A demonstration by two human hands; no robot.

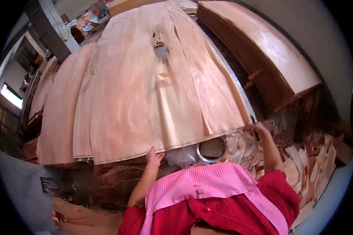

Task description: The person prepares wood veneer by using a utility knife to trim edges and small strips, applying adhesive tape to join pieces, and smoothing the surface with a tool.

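Observation:
A large, thin wood veneer sheet (125, 98) spreads away from me, pale pinkish brown, with a ragged hole near its far middle. A raised crease runs from below the hole to the near edge. My left hand (155, 156) is closed on that near edge, its fingers partly under the sheet. At the near right corner, my right hand (259, 129) grips a narrower veneer strip (213, 90) that lies along the sheet's right side. The right fingertips are partly hidden by the edge.
A thick stack of veneer (262, 51) stands at the far right. More veneer sheets (62, 113) lie to the left. Torn veneer scraps (310, 164) are heaped at lower right, near a round metal ring (211, 159). A grey post (53, 27) rises at far left; another person (92, 15) is beyond it.

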